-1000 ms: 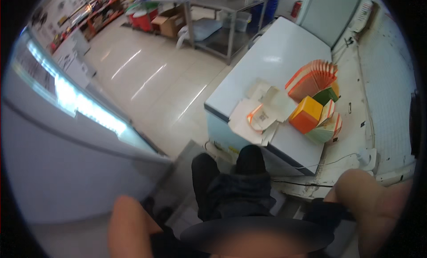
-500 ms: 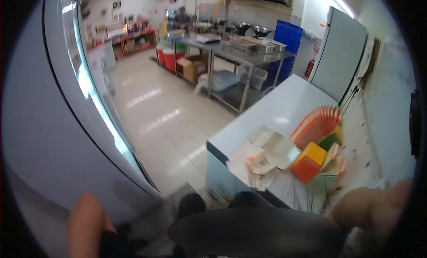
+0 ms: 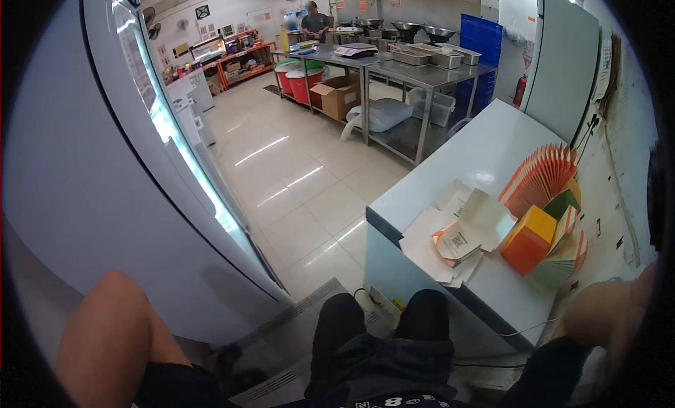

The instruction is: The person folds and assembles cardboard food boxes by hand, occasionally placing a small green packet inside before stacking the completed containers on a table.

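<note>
Neither of my hands shows; only my bare left arm [image 3: 112,338] at the lower left and my bare right arm [image 3: 605,316] at the lower right come into the picture. My legs in dark trousers [image 3: 380,338] stand between them. Ahead on the right, a white chest freezer [image 3: 478,162] carries a folded orange box [image 3: 527,239], a half-folded white and orange box [image 3: 460,239] lying on flat white blanks, and a fan of flattened orange boxes [image 3: 545,172] against the wall.
A tall white fridge door with a lit edge [image 3: 105,197] fills the left. Steel tables [image 3: 394,63] with trays, red bins [image 3: 302,81] and a cardboard carton [image 3: 341,95] stand across the tiled floor. A person [image 3: 313,21] works at the far back.
The view has lifted from the floor and my legs to the room ahead. My left arm now sits higher and larger at the lower left.
</note>
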`<state>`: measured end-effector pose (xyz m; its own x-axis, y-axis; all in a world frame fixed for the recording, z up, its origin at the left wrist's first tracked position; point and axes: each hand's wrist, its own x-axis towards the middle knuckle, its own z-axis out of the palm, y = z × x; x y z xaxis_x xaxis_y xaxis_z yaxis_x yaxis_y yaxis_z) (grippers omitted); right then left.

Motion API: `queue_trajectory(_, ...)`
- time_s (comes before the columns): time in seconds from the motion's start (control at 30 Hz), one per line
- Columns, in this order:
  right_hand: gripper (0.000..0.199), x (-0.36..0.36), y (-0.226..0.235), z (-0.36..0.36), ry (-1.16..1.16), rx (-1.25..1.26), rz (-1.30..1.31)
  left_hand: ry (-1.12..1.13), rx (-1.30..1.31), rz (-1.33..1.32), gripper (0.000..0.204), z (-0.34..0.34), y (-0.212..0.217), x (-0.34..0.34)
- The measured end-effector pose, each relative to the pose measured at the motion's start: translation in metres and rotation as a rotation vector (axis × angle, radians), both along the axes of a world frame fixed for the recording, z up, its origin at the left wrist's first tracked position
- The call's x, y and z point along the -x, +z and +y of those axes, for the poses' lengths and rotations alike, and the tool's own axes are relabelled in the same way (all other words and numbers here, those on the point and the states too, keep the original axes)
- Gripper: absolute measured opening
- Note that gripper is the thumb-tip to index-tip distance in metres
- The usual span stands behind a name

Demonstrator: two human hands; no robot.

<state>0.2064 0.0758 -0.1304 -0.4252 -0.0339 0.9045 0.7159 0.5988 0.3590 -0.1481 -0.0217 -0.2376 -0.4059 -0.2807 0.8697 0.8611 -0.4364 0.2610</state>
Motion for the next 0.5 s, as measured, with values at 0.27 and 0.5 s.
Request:
queue_trajectory(0.27, 0.047, -0.017, -0.014, 0.014, -0.013, -0.157, 0.027, -0.05, -0.216, -0.035, 0.074, 0.052, 0.023, -0.013)
queue_trajectory(0.5, 0.049, -0.036, -0.053, -0.008, -0.057, -0.043, 0.077, -0.117, -0.147, -0.049, 0.081, 0.059, 0.049, -0.033)
